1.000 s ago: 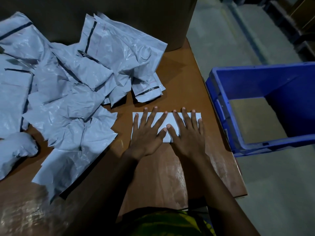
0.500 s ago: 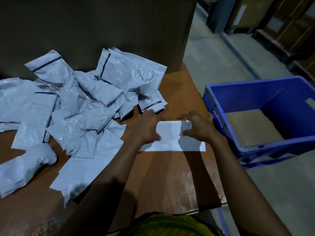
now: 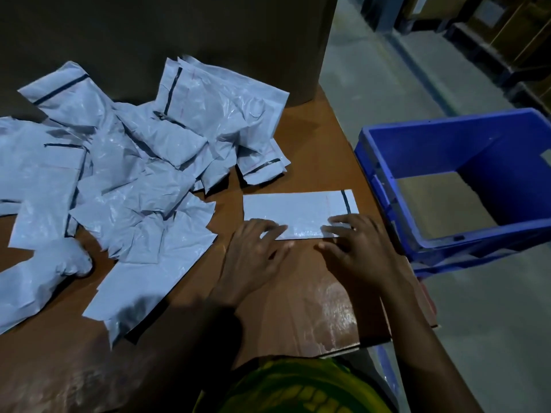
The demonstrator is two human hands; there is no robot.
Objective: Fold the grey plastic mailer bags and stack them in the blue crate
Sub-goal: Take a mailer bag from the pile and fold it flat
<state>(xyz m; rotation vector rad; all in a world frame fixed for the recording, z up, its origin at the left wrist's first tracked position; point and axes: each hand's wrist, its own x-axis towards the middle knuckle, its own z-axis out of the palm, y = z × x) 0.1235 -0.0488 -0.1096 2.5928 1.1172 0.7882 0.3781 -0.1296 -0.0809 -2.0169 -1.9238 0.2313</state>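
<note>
bag in work: one grey mailer bag lies flat on the table as a long narrow strip. its dark seal stripe is at the right end, near the table edge that faces the crate.
left hand: the left hand rests on the near left corner of the strip. its fingers lie over the near edge and press down, and no pinch is visible.
right hand: the right hand lies over the near right part, fingers stretched leftward along the edge and thumb on the table just below it. whether the thumb slips under the plastic cannot be told.
reason for hold: both hands sit on the near edge, apparently to pin the slippery film and flatten the crease, or to raise that edge for another fold.
step: judged mid-fold, since the strip looks too long to be finished.
crate: the blue crate stands on the floor to the right, below table level and apart from the strip. no folded bag shows inside.
supply: a pile of crumpled bags covers the left and far table. its nearest bags lie close to the strip's far left corner.
obstruction: the pile could catch a fold swung leftward. nothing lies between the strip and the crate.
background: a large brown box stands behind the pile.
</note>
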